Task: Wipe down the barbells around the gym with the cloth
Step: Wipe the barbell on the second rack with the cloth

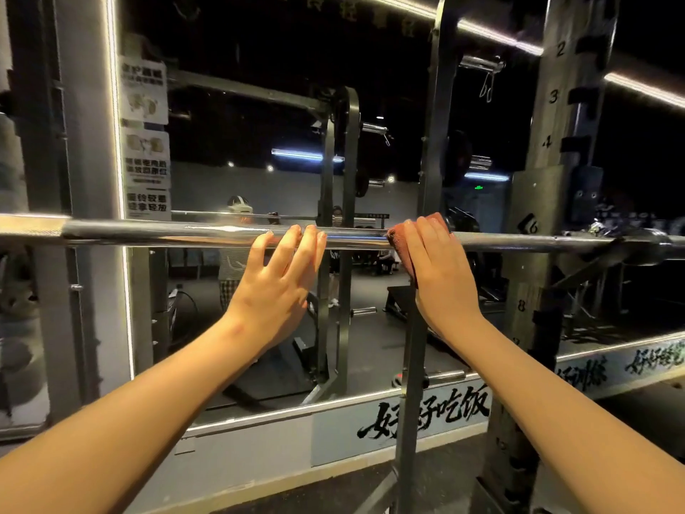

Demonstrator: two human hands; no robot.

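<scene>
A chrome barbell (185, 233) lies level across the view at chest height, racked on the right upright. My left hand (276, 276) has straight fingers whose tips rest on top of the bar near its middle. To its right, my right hand (435, 268) presses a reddish-brown cloth (402, 241) against the bar, fingers laid over the top. The cloth wraps the bar and hangs a little below it under my palm.
A wall mirror (259, 142) behind the bar reflects racks and people in the gym. The numbered rack upright (552, 124) stands at the right, a grey pillar (89, 142) with notices at the left. A thin metal post (411, 402) rises below my right hand.
</scene>
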